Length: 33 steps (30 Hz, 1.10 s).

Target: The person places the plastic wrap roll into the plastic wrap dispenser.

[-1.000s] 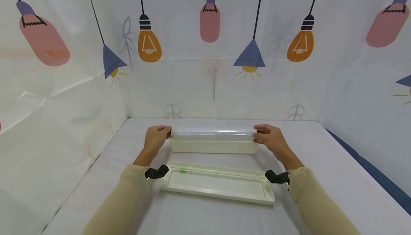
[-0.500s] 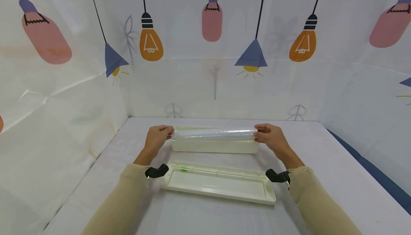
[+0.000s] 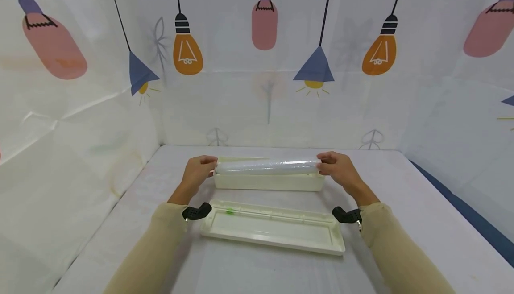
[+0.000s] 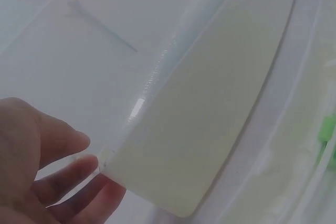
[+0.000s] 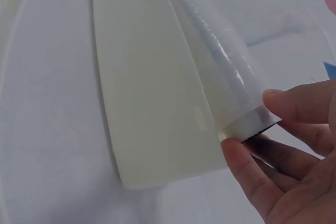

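A clear-wrapped roll (image 3: 269, 166) lies along the top of an open cream box (image 3: 268, 182). The roll's left end sits down in the box, while its right end is tilted up above the rim. In the right wrist view, my right hand (image 5: 294, 156) holds the raised end of the roll (image 5: 226, 51) with thumb on top and fingers at its end and below. My left hand (image 3: 196, 172) is at the box's left end; in the left wrist view, its fingers (image 4: 86, 182) touch the corner of the box (image 4: 205, 103), with the thumb apart from the roll.
A cream lid (image 3: 273, 230) with a green piece (image 3: 230, 211) on its bar lies in front of the box, slightly slanted. Both stand on a white-covered table (image 3: 257, 271). Behind is a hanging sheet (image 3: 233, 102) printed with lamps.
The roll's left end has come down into the box, while the right end has stayed raised in my right hand. Both hands have hardly moved.
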Each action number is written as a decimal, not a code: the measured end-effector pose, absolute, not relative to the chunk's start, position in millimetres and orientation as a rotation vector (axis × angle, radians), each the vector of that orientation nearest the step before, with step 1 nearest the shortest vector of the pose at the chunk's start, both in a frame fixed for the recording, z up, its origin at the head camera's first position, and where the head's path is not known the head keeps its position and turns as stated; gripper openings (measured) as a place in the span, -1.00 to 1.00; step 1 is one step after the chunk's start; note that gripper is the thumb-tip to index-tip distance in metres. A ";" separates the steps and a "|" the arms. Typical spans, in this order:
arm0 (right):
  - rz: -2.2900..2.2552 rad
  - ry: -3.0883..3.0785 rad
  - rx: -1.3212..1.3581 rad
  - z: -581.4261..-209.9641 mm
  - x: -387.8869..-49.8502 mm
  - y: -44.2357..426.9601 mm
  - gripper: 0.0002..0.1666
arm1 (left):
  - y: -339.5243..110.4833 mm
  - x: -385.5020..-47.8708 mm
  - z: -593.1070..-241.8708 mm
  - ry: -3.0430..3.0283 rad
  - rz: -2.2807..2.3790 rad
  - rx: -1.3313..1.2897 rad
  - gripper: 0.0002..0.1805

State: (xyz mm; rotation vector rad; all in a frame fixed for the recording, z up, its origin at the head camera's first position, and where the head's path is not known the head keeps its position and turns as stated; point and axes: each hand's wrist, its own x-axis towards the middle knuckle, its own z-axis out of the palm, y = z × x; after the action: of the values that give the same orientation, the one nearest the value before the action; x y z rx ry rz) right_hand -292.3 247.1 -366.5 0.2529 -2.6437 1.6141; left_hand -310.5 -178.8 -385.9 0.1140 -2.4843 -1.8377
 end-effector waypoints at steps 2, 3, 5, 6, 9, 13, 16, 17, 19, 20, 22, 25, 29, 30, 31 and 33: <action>1.604 -2.659 0.252 -365.9 -293.4 247.6 -0.46 | -178.3 -308.7 -385.2 -2.508 -1.800 0.081 -0.64; 1.601 -2.665 0.252 -365.9 -293.9 247.8 -0.46 | -178.0 -307.5 -384.9 -2.522 -1.784 0.069 -0.64; 1.604 -2.669 0.242 -365.7 -295.1 247.9 -0.45 | -177.3 -305.3 -384.1 -2.550 -1.757 0.048 -0.63; 1.608 -2.666 0.244 -365.8 -295.3 247.8 -0.45 | -177.1 -304.2 -384.0 -2.566 -1.742 0.035 -0.63; 1.612 -2.660 0.247 -366.8 -295.9 247.9 -0.44 | -176.6 -301.4 -384.5 -2.598 -1.721 0.010 -0.62; 1.614 -2.657 0.245 -368.1 -296.9 247.6 -0.46 | -176.2 -299.3 -385.4 -2.601 -1.710 -0.005 -0.62; 1.617 -2.654 0.243 -368.4 -297.7 246.7 -0.48 | -176.3 -299.2 -385.8 -2.588 -1.713 -0.002 -0.63; 1.623 -2.651 0.242 -368.5 -297.9 246.5 -0.48 | -176.5 -299.7 -386.1 -2.583 -1.716 0.000 -0.63; 1.625 -2.645 0.246 -368.5 -297.8 246.3 -0.48 | -176.7 -300.2 -386.7 -2.578 -1.721 0.006 -0.64; 1.627 -2.643 0.248 -368.6 -297.9 246.3 -0.48 | -176.9 -300.8 -387.4 -2.579 -1.720 0.011 -0.64; 1.634 -2.637 0.247 -368.3 -297.6 246.3 -0.47 | -177.3 -301.8 -388.3 -2.577 -1.720 0.026 -0.65; 1.638 -2.634 0.258 -368.5 -297.8 246.9 -0.46 | -177.5 -303.1 -389.0 -2.584 -1.706 0.026 -0.65; 1.645 -2.631 0.264 -369.3 -298.6 247.1 -0.46 | -177.8 -305.4 -389.7 -2.599 -1.684 0.029 -0.66; 1.645 -2.628 0.267 -369.4 -298.9 247.2 -0.46 | -178.0 -306.0 -389.8 -2.602 -1.682 0.035 -0.66; 1.643 -2.628 0.270 -369.4 -299.2 247.2 -0.46 | -178.1 -306.3 -389.9 -2.606 -1.683 0.043 -0.66; 1.643 -2.630 0.274 -369.1 -300.1 247.6 -0.46 | -178.3 -306.6 -389.5 -2.613 -1.675 0.046 -0.66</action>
State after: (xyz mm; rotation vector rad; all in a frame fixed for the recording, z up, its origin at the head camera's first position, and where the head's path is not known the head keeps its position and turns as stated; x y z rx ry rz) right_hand -300.1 247.6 -369.1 0.2742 -2.6295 1.6428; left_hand -306.6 -178.3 -389.5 0.0460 -2.6134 -1.6750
